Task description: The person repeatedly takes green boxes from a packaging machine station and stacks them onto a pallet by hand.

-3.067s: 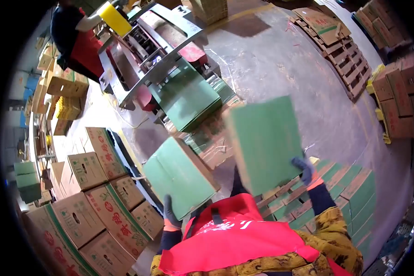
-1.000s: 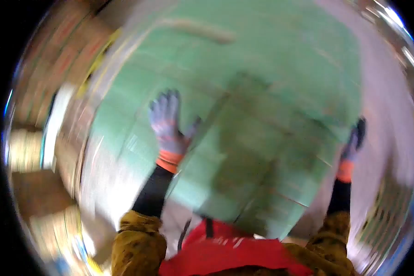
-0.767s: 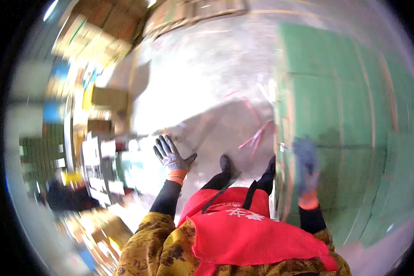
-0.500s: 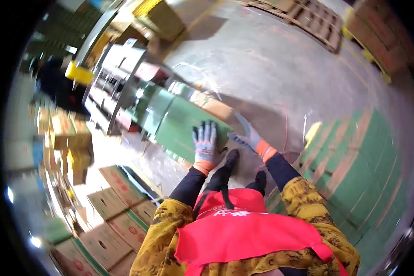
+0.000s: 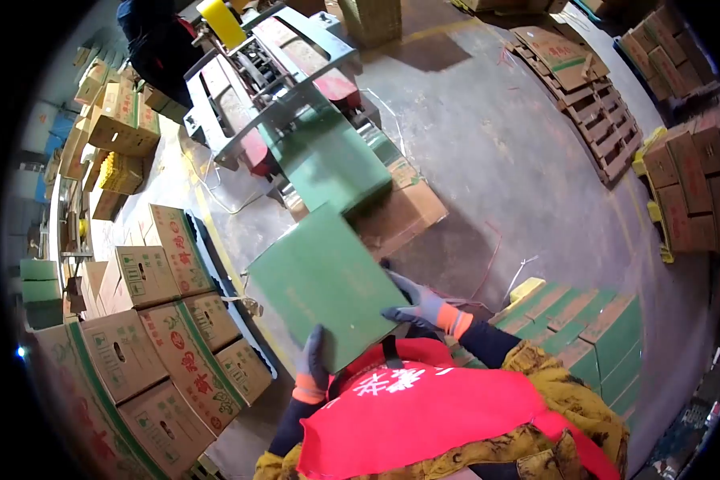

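A green-topped carton (image 5: 324,280) is held in front of my body, tilted, between both gloved hands. My left hand (image 5: 313,362) presses on its near left edge, fingers closed against the side. At the near right corner, my right hand (image 5: 414,302) grips the same carton. Beyond it, a second green carton (image 5: 336,160) lies at the outlet of a metal machine (image 5: 272,76) with red side parts. A brown cardboard piece (image 5: 412,216) shows beside and below that second carton.
Brown printed cartons (image 5: 180,352) are stacked at the left. Green cartons (image 5: 616,344) stand at the lower right. A wooden pallet (image 5: 608,120) with flat cardboard lies at the upper right, near more cartons (image 5: 688,176). Another person (image 5: 156,48) stands beside the machine.
Half a second ago my hands were at a green carton by the machine's outlet; now they hold a carton close to my body. Earlier, I held two cartons, one in each hand.
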A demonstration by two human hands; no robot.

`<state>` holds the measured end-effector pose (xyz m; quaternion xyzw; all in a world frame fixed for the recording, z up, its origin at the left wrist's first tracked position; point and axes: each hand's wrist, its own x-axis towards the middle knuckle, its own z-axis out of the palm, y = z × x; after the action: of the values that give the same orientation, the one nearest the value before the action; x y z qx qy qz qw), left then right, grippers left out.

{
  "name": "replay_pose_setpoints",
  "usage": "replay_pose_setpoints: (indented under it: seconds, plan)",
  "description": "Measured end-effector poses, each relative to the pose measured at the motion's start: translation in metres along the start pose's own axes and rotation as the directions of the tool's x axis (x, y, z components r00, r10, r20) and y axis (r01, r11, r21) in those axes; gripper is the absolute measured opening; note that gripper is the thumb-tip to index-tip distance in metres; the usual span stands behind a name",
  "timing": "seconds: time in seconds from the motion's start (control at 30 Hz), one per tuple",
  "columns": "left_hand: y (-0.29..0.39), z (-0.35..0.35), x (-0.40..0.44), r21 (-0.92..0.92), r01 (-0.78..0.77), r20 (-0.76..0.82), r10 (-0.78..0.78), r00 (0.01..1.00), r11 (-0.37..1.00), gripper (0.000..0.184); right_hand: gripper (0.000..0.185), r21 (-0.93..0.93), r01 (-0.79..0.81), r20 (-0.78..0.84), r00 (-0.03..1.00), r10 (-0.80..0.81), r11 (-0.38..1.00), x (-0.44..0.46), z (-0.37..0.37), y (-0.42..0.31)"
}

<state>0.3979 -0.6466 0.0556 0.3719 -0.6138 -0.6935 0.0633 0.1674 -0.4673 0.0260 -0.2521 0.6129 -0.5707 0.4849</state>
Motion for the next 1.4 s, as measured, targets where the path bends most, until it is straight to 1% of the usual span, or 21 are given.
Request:
replay_pose_setpoints:
  seconds: [0.03,0.1,0.13,0.17,0.27,0.33,0.4,0.47,0.5,0.63,0.67,0.73,0.77,0.8,0.93,1.0,1.07,1.23,1.3,1.37,1.4]
  plan:
    - [0.027,0.003,-0.005,-0.049,-0.074,-0.115,0.068,0.991,0.996,0.040,0.073,-0.212,0.069,0.102,0.994,-0.048,0.975,0.017,-0.006,-0.006]
    - [0.041,-0.003,-0.002,-0.215,-0.134,-0.271,0.073,0.960,0.968,0.039,0.069,-0.635,0.336,-0.083,0.865,-0.494,0.696,0.073,-0.044,-0.013]
    - [0.035,-0.014,-0.005,-0.335,-0.112,-0.303,0.005,0.953,0.936,0.042,0.074,0.022,0.254,-0.349,0.908,-0.231,0.967,0.089,-0.051,-0.054]
    - [0.021,-0.023,0.001,-0.400,-0.118,-0.324,-0.020,0.946,0.909,0.041,0.084,-0.531,0.049,-0.552,0.737,-0.389,0.846,0.119,-0.080,-0.040]
    - [0.006,-0.046,0.032,-0.552,-0.008,-0.146,-0.087,0.985,0.834,0.040,0.100,-0.659,-0.190,-0.510,0.824,-0.247,0.728,0.179,-0.122,0.000]
    - [-0.107,-0.086,0.069,-0.317,-0.028,-0.356,-0.092,0.930,0.948,0.043,0.103,-0.755,-0.289,-0.351,0.936,0.008,0.588,0.183,-0.120,0.027]
    - [-0.141,-0.111,0.094,-0.309,0.114,-0.223,-0.188,0.957,0.944,0.044,0.102,-0.727,-0.238,-0.321,0.947,-0.012,0.644,0.140,-0.109,0.049]
    - [-0.122,-0.114,0.092,0.335,-0.083,-0.026,0.097,0.995,0.939,0.044,0.097,0.011,-0.083,-0.253,0.964,0.083,0.996,0.087,-0.089,0.031]
    - [-0.105,-0.112,0.083,0.596,-0.218,0.132,0.174,0.976,0.773,0.044,0.094,0.028,-0.110,-0.320,0.940,0.113,0.994,0.061,-0.080,0.036]
    - [-0.015,-0.060,0.074,0.120,0.154,-0.091,-0.143,0.985,0.981,0.045,0.086,0.334,-0.165,-0.420,0.856,0.303,0.928,-0.010,-0.072,-0.004]
    - [-0.031,-0.071,0.064,0.652,-0.203,0.095,0.187,0.978,0.731,0.038,0.082,0.417,-0.162,-0.430,0.832,0.351,0.894,-0.021,-0.078,-0.019]
    - [-0.026,-0.075,0.061,-0.024,0.188,-0.118,-0.189,0.975,0.982,0.043,0.071,0.581,-0.168,-0.496,0.704,0.509,0.797,-0.049,-0.127,-0.006]
    - [0.005,-0.060,0.064,-0.471,0.225,-0.124,-0.316,0.940,0.853,0.050,0.065,0.535,-0.082,-0.589,0.676,0.442,0.841,-0.047,-0.148,-0.012]
    - [-0.023,-0.086,0.072,-0.551,0.204,-0.121,-0.319,0.940,0.809,0.058,0.060,0.478,0.002,-0.674,0.642,0.365,0.879,-0.028,-0.172,-0.021]
    - [0.018,-0.106,0.161,-0.493,0.065,-0.142,-0.155,0.978,0.867,0.051,0.052,0.007,0.061,-0.571,0.820,-0.046,0.998,0.103,-0.240,-0.090]
    - [0.013,-0.124,0.211,-0.535,0.185,-0.017,-0.229,0.973,0.824,0.058,0.054,0.045,0.030,-0.517,0.856,-0.003,0.999,0.166,-0.259,-0.098]
    - [0.002,-0.133,0.238,-0.398,0.090,-0.132,-0.154,0.979,0.913,0.051,0.060,-0.034,-0.108,-0.426,0.901,0.083,0.994,0.213,-0.269,-0.087]
    - [0.019,-0.162,0.220,-0.143,0.137,-0.104,-0.153,0.983,0.980,0.045,0.069,-0.151,-0.232,-0.300,0.937,0.179,0.961,0.176,-0.241,-0.061]
    - [-0.028,-0.186,0.188,0.095,0.077,-0.148,-0.062,0.987,0.993,0.043,0.072,-0.035,-0.272,-0.363,0.900,0.241,0.962,0.122,-0.210,-0.064]
    - [0.026,-0.152,0.168,-0.196,0.238,-0.136,-0.267,0.954,0.951,0.045,0.071,0.207,-0.280,-0.374,0.863,0.341,0.937,0.058,-0.191,-0.063]
    - [0.030,-0.159,0.166,0.053,0.295,-0.039,-0.293,0.955,0.954,0.043,0.072,0.326,-0.276,-0.434,0.806,0.402,0.904,0.027,-0.179,-0.068]
